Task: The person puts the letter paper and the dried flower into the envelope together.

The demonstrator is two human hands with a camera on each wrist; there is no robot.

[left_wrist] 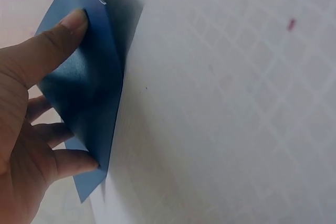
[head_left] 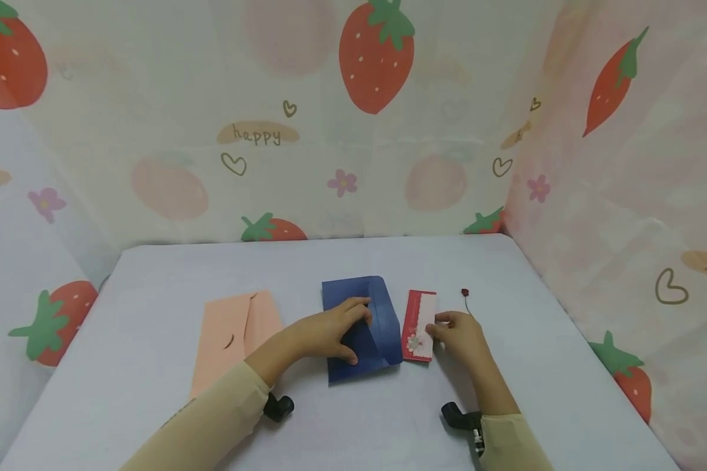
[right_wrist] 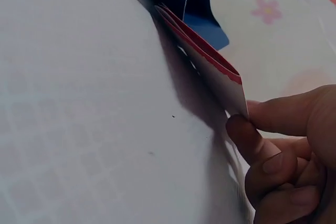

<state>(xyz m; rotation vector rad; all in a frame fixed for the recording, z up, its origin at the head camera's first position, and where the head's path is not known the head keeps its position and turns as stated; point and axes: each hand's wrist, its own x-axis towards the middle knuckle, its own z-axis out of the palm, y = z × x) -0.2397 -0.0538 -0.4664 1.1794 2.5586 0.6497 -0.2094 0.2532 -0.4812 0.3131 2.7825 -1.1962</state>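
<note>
A blue envelope (head_left: 344, 369) lies in the middle of the table with its flap toward the right. My left hand (head_left: 331, 330) rests on it, thumb and fingers spread apart; in the left wrist view, the thumb (left_wrist: 65, 30) presses on the blue paper and the other fingers touch near the flap fold. Right of the envelope is a folded red and white greeting card (head_left: 415, 320) with a flower decoration. My right hand (head_left: 462, 337) pinches the card's right edge between thumb and forefinger. From the right wrist view, the card (right_wrist: 210, 66) is tilted, its left end close to the envelope.
A peach envelope (head_left: 224, 333) lies at left, partly behind my left forearm. Beyond my right hand is a small dark red flower on a thin stem (head_left: 465, 293). The white table (head_left: 141, 288) ends at a strawberry-print curtain (head_left: 389, 150) at the back and right.
</note>
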